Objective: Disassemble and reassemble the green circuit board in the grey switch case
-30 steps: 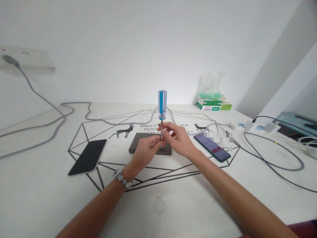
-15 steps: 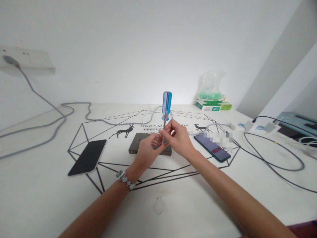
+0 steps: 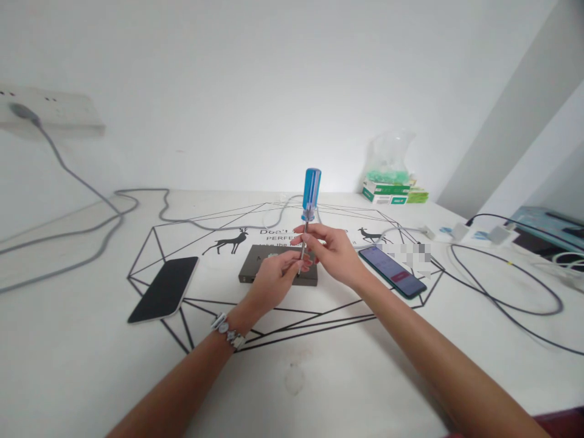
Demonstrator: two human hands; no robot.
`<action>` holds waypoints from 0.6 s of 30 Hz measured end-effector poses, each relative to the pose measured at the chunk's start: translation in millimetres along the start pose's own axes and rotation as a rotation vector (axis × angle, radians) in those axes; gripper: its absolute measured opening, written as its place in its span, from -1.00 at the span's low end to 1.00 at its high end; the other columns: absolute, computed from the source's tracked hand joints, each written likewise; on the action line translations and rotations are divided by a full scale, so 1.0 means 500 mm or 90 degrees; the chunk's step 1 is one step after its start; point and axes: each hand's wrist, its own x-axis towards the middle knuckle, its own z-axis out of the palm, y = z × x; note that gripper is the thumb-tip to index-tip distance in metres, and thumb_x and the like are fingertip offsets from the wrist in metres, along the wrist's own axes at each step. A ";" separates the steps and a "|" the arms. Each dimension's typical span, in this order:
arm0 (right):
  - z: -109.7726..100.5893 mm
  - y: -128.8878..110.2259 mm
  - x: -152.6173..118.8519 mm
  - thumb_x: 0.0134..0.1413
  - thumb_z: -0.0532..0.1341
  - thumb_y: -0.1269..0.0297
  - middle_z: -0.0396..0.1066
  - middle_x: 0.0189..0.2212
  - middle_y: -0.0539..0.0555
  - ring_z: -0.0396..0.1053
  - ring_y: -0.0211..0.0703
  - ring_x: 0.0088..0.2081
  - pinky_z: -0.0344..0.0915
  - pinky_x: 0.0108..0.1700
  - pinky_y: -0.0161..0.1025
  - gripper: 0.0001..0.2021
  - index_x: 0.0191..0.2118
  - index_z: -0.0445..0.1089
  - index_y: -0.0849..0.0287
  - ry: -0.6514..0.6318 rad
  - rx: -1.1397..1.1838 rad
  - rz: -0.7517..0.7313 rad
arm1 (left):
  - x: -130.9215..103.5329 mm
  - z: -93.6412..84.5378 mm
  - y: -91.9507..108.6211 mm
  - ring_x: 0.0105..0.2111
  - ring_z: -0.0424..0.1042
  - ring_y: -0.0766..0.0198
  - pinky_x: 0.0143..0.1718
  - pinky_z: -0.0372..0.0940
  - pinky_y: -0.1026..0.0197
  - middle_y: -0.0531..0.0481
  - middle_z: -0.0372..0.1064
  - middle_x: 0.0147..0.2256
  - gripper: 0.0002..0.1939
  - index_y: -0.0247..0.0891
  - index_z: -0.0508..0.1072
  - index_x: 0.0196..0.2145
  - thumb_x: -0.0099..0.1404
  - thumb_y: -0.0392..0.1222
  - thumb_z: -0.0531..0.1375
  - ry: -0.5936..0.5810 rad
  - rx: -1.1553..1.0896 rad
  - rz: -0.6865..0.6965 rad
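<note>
A screwdriver (image 3: 311,188) with a clear blue handle points tip down over a flat dark grey box (image 3: 255,258) on the white table. The fingers of my right hand (image 3: 332,250) are round the upper part of its metal shaft, just under the handle. Lower down, my left hand (image 3: 274,278) pinches the shaft near its tip, above the box's right part. My hands hide much of the box's top and the exact spot of the tip. A bracelet watch (image 3: 227,331) is on my left wrist.
Left of the box lies a dark phone (image 3: 164,289); to the right is a phone with a lit screen (image 3: 393,272). Black cables and a power strip (image 3: 444,233) are at the right. Green-white boxes (image 3: 385,191) carry a plastic bag at the back. A grey cable (image 3: 98,234) runs along the left.
The screwdriver's handle has tilted slightly to the right. The fingers of my right hand have shifted and loosened a little on the shaft, and my left hand's fingers have moved slightly.
</note>
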 end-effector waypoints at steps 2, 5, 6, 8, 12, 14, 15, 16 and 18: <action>0.002 -0.001 0.000 0.22 0.19 0.08 0.59 -0.27 0.09 0.47 -0.19 -0.40 0.41 -0.38 -0.26 -0.71 -0.12 0.48 0.17 0.031 -0.022 -0.008 | 0.000 0.004 0.001 -0.21 0.59 0.17 -0.11 0.44 0.17 -0.08 0.60 -0.25 -0.80 -0.27 0.51 -0.19 0.37 -0.16 0.12 0.014 -0.007 0.000; 0.009 -0.005 0.000 0.15 0.26 0.12 0.52 -0.43 0.03 0.43 -0.19 -0.40 0.33 -0.39 -0.29 -0.79 -0.32 0.47 0.16 0.082 -0.085 -0.041 | -0.001 0.012 0.001 -0.29 0.57 0.18 -0.19 0.44 0.18 -0.05 0.57 -0.31 -0.78 -0.27 0.48 -0.20 0.31 -0.07 0.23 0.076 0.023 -0.009; 0.011 -0.006 0.001 0.14 0.28 0.12 0.49 -0.47 0.01 0.40 -0.20 -0.42 0.30 -0.40 -0.29 -0.79 -0.38 0.44 0.16 0.095 -0.102 -0.049 | -0.002 0.014 0.000 -0.34 0.55 0.20 -0.23 0.43 0.19 -0.03 0.55 -0.35 -0.76 -0.27 0.46 -0.22 0.29 -0.04 0.26 0.099 0.040 -0.014; 0.016 -0.007 0.002 0.12 0.29 0.11 0.43 -0.52 -0.02 0.33 -0.23 -0.45 0.25 -0.39 -0.29 -0.76 -0.45 0.37 0.14 0.115 -0.118 -0.053 | -0.002 0.017 -0.003 -0.42 0.51 0.23 -0.31 0.41 0.22 0.01 0.51 -0.43 -0.74 -0.25 0.43 -0.31 0.25 0.01 0.29 0.138 0.059 -0.023; 0.026 -0.005 0.004 0.09 0.31 0.07 0.35 -0.56 -0.05 0.25 -0.25 -0.49 0.21 -0.39 -0.28 -0.69 -0.50 0.29 0.12 0.140 -0.121 -0.043 | 0.001 0.014 -0.004 -0.46 0.49 0.26 -0.37 0.38 0.25 0.03 0.49 -0.47 -0.74 -0.25 0.41 -0.41 0.23 -0.01 0.30 0.155 0.046 -0.026; 0.028 -0.003 0.003 0.08 0.32 0.05 0.35 -0.56 -0.05 0.27 -0.25 -0.49 0.21 -0.40 -0.29 -0.67 -0.51 0.27 0.12 0.142 -0.130 -0.034 | 0.002 0.008 -0.001 -0.42 0.53 0.22 -0.33 0.41 0.23 0.00 0.53 -0.45 -0.80 -0.27 0.45 -0.40 0.25 -0.07 0.28 0.124 0.028 -0.030; 0.029 -0.003 0.002 0.08 0.31 0.03 0.37 -0.55 -0.04 0.29 -0.24 -0.47 0.22 -0.40 -0.29 -0.67 -0.50 0.29 0.13 0.136 -0.135 -0.030 | 0.002 0.004 0.001 -0.39 0.55 0.20 -0.29 0.42 0.22 -0.02 0.55 -0.42 -0.83 -0.27 0.48 -0.38 0.26 -0.10 0.26 0.102 0.016 -0.032; 0.028 -0.004 0.001 0.10 0.30 0.03 0.40 -0.52 -0.03 0.33 -0.23 -0.44 0.24 -0.39 -0.29 -0.70 -0.46 0.34 0.13 0.125 -0.138 -0.028 | 0.002 -0.001 0.002 -0.35 0.57 0.19 -0.25 0.43 0.21 -0.03 0.57 -0.39 -0.85 -0.28 0.50 -0.35 0.27 -0.13 0.25 0.078 0.002 -0.034; 0.025 -0.006 -0.003 0.15 0.26 0.04 0.48 -0.42 0.01 0.40 -0.19 -0.37 0.27 -0.39 -0.30 -0.75 -0.27 0.46 0.13 0.091 -0.128 -0.028 | 0.001 -0.008 0.003 -0.28 0.58 0.16 -0.20 0.44 0.20 -0.05 0.60 -0.32 -0.85 -0.28 0.53 -0.29 0.30 -0.15 0.22 0.030 -0.020 -0.037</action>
